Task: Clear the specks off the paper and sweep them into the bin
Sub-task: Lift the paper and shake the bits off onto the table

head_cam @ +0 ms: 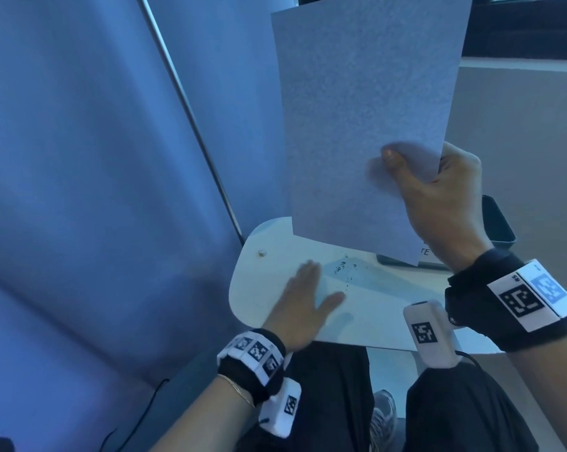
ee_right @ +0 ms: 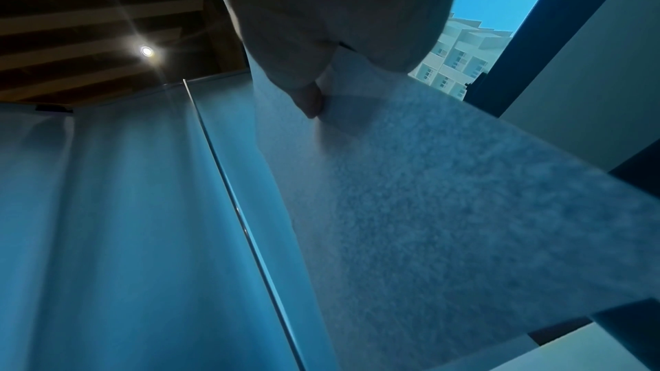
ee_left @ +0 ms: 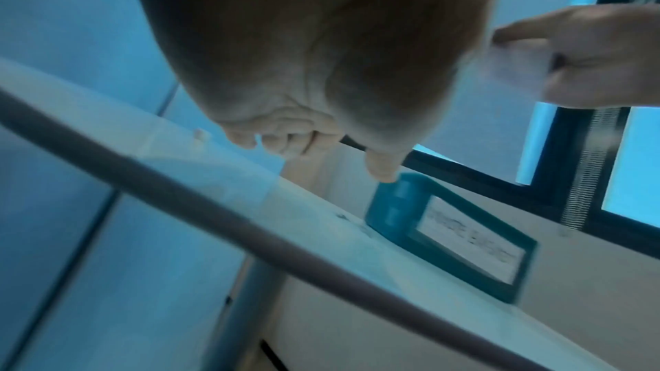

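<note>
My right hand [head_cam: 438,190] pinches the lower right corner of a pale sheet of paper [head_cam: 357,109] and holds it upright above the small white table [head_cam: 389,305]; the thumb [ee_right: 310,100] lies on the near face of the paper [ee_right: 446,193]. A cluster of dark specks [head_cam: 344,269] lies on the table under the sheet. My left hand [head_cam: 303,295] rests flat on the table just left of the specks, fingers straight. A dark bin [head_cam: 497,223] with a white label [ee_left: 471,239] stands beyond the table's far right edge, partly hidden by the paper and my right hand.
A blue-lit wall with a thin metal rail [head_cam: 190,115] runs along the left. A small pale knob [head_cam: 261,253] sits near the table's far left corner. My knees in dark trousers [head_cam: 334,386] are under the table's near edge. A window frame [ee_left: 557,174] lies behind the bin.
</note>
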